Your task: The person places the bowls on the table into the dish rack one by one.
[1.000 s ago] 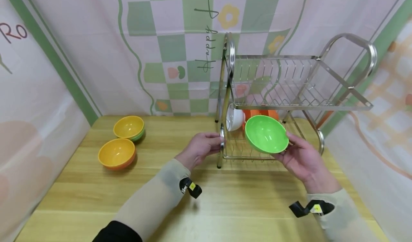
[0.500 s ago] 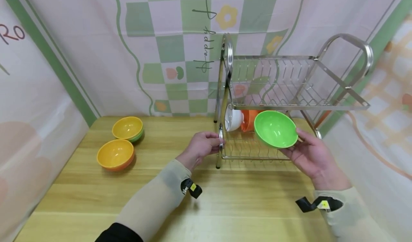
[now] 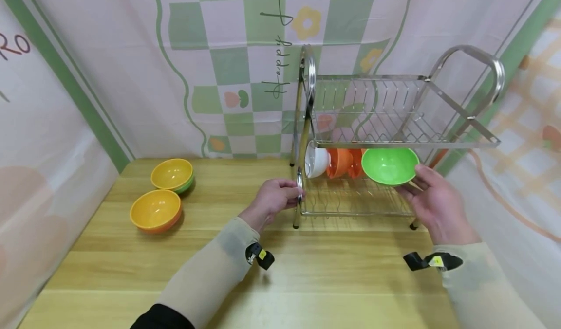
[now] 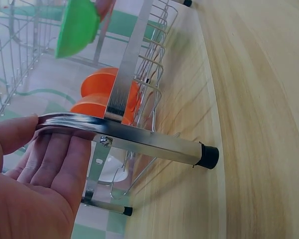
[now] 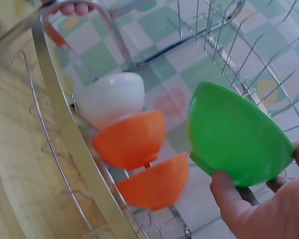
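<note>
At the left of the head view I see two glossy bowls on the wooden table: the round bowl yellow inside and green outside behind, the round bowl yellow inside and orange outside in front; whether they touch I cannot tell. In the middle of the frame, the left hand pinches the side of the silver metal two-level dish rack between thumb and fingers. On its lower level, right of the middle, I find on their sides a round white bowl, then a round orange bowl and a second orange bowl. Further right, the round bright green bowl is in the air above the lower level, tilted, its opening towards my head camera. At its right, the right hand grips it by the rim and from underneath. In the right wrist view I see this bowl apart from the orange ones
</note>
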`<state>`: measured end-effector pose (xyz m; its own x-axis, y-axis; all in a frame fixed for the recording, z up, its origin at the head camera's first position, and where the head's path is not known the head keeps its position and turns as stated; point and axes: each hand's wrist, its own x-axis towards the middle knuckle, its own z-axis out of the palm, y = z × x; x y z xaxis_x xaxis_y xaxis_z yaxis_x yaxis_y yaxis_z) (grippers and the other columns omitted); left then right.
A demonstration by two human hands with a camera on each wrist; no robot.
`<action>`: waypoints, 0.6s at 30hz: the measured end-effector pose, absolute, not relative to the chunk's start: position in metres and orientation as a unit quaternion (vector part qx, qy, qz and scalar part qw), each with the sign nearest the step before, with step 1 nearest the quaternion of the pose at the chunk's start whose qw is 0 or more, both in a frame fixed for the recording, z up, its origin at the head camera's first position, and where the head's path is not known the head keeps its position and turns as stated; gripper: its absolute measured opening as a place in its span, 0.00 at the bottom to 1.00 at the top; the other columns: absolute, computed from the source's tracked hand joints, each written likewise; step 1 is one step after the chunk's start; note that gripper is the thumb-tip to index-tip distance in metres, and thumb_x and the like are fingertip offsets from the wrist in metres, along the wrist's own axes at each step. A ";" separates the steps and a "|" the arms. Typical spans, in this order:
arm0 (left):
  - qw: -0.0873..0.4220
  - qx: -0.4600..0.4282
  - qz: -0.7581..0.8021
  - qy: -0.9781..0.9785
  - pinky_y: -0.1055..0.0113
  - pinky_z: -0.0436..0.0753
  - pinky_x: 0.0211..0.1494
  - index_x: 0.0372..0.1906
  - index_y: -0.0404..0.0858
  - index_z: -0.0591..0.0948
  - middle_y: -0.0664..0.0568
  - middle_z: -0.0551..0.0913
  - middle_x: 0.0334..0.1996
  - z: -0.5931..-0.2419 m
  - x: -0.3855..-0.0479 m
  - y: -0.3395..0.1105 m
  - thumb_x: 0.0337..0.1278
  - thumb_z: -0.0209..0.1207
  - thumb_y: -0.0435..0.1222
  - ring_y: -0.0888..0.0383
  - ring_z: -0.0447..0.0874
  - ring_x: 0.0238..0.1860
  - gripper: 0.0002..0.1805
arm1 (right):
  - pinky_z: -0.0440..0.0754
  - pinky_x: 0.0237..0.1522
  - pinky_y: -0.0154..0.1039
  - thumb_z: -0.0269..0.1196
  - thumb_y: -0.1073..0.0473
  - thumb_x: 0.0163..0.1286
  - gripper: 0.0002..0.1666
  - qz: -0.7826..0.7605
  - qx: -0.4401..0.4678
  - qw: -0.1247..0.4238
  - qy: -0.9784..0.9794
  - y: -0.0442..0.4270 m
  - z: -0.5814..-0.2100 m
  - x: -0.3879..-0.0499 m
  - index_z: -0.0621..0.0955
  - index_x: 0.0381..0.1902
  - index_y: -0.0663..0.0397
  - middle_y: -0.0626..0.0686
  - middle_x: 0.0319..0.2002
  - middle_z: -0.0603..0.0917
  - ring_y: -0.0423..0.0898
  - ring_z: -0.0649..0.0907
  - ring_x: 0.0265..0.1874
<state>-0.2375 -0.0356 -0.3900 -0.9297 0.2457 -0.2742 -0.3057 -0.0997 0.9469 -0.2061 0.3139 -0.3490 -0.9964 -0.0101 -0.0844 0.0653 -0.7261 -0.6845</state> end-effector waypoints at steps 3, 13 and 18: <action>0.185 -0.023 0.740 0.647 0.62 0.87 0.46 0.43 0.32 0.83 0.43 0.86 0.39 -0.390 -0.237 -0.036 0.62 0.64 0.29 0.42 0.85 0.47 0.07 | 0.76 0.62 0.45 0.61 0.65 0.73 0.22 -0.913 0.079 -0.012 0.401 0.315 -0.345 -0.211 0.73 0.64 0.56 0.56 0.59 0.72 0.54 0.75 0.58; 0.185 -0.013 0.736 0.651 0.62 0.86 0.46 0.48 0.29 0.81 0.40 0.86 0.42 -0.390 -0.237 -0.035 0.63 0.63 0.30 0.43 0.86 0.47 0.11 | 0.82 0.48 0.30 0.66 0.52 0.70 0.34 -0.726 0.208 -0.151 0.638 0.299 -0.335 -0.230 0.70 0.72 0.46 0.56 0.70 0.69 0.47 0.78 0.58; 0.184 -0.020 0.738 0.649 0.62 0.87 0.46 0.45 0.31 0.82 0.42 0.86 0.40 -0.391 -0.238 -0.035 0.63 0.63 0.29 0.44 0.86 0.45 0.08 | 0.81 0.47 0.26 0.63 0.46 0.72 0.33 -0.615 0.220 -0.165 0.739 0.293 -0.336 -0.236 0.69 0.72 0.39 0.52 0.70 0.71 0.45 0.78 0.58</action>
